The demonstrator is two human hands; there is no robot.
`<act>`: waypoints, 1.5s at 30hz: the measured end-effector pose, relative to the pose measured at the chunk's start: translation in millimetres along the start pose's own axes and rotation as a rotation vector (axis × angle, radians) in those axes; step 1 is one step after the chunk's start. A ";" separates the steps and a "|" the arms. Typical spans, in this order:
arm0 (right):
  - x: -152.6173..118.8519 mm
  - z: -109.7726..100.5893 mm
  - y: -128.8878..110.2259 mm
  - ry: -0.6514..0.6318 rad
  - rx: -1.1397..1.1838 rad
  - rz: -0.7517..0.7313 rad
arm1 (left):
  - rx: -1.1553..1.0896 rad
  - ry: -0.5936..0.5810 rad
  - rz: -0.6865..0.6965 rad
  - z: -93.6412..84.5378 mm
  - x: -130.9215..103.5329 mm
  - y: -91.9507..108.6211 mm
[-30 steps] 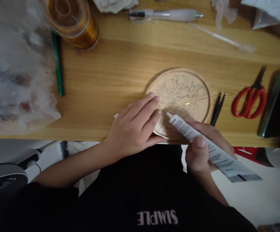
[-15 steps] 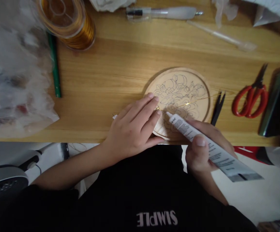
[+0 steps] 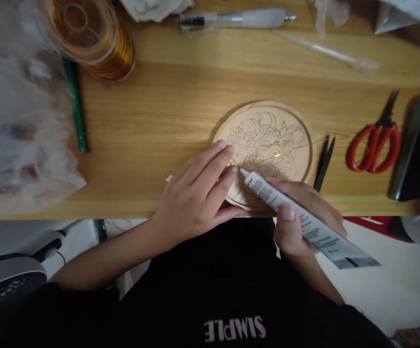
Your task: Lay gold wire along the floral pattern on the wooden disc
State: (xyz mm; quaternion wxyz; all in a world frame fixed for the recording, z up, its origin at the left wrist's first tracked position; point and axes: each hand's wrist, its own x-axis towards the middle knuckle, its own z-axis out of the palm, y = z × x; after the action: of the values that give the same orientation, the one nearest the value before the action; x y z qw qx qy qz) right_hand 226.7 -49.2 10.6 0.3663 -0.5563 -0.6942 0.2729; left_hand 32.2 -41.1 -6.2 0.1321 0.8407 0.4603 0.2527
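Note:
My left hand (image 3: pixel 195 195) lies over the left side of a round wooden plate (image 3: pixel 308 166), fingers stretched out and resting on its surface. Black line drawings of flowers cover the plate's face. A thin gold wire (image 3: pixel 277 155) runs from near my left fingertips across the plate to the right. In my right hand (image 3: pixel 288 232) is a white tube (image 3: pixel 311 224) with a narrow nozzle and small print. Its nozzle points up and left, close to my left fingertips and the wire end. Whether the nozzle touches the plate I cannot tell.
Right of the plate lie black tweezers (image 3: pixel 325 164), red-handled pliers (image 3: pixel 373 145) and a dark phone-like object (image 3: pixel 418 150). Behind are a pen (image 3: pixel 238 19) and a clear pipette (image 3: pixel 329 52). Leftward are a spool of gold wire (image 3: pixel 117 53), a green stick (image 3: pixel 77 111) and plastic bags (image 3: pixel 21 130).
The tube and my right hand have shifted slightly left, bringing the nozzle nearer my left fingertips. My left hand stays on the plate. The whole view has shifted a little.

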 end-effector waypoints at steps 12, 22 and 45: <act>0.2 -6.2 6.0 0.037 -0.048 -0.031 | 0.001 0.006 0.010 0.3 -0.4 -0.4; 5.5 -11.5 6.3 -0.021 -0.045 -0.124 | 0.009 0.006 0.003 0.2 0.5 0.0; 5.4 -8.1 4.0 0.064 -0.146 -0.081 | 0.005 0.008 0.007 -0.4 0.6 0.6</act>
State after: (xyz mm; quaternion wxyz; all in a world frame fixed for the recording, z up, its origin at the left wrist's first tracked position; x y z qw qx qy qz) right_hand 234.9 -43.2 13.2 0.3576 -0.5614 -0.7222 0.1883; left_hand 32.6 -40.9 -5.4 0.1273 0.8417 0.4584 0.2556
